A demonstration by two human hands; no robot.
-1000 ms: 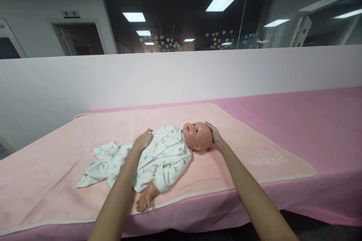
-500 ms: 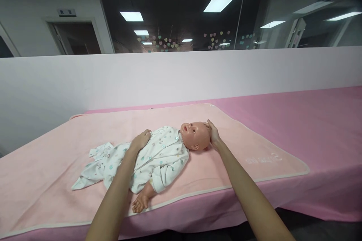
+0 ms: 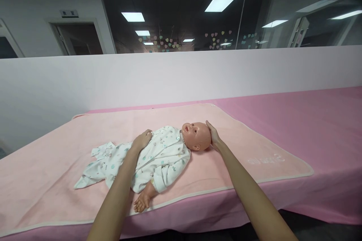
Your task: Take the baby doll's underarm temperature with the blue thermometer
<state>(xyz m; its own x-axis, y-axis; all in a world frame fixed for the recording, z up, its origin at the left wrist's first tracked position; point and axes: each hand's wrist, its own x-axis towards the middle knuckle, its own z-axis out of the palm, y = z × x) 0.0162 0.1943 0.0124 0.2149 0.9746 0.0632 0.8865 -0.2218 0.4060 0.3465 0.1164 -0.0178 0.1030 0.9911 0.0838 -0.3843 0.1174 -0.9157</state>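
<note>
A baby doll (image 3: 162,154) in a white printed outfit lies on its back on a peach blanket (image 3: 226,167), its head (image 3: 198,136) towards the right. My left hand (image 3: 142,140) reaches across its waist, fingers curled over the far side of the body. Cupped against the crown of the head is my right hand (image 3: 213,135), its fingers partly hidden behind the head. One doll hand (image 3: 143,200) sticks out of its sleeve near the blanket's front edge. The doll's far arm is out of sight.
Beneath the blanket a pink cloth (image 3: 325,131) covers the table and hangs over its front edge. A low white partition (image 3: 181,77) runs along the back. Behind it are a dark window with heart stickers (image 3: 166,45) and a doorway (image 3: 80,39).
The view has shifted very slightly. Both hands keep their places on the doll, and the doll lies as before.
</note>
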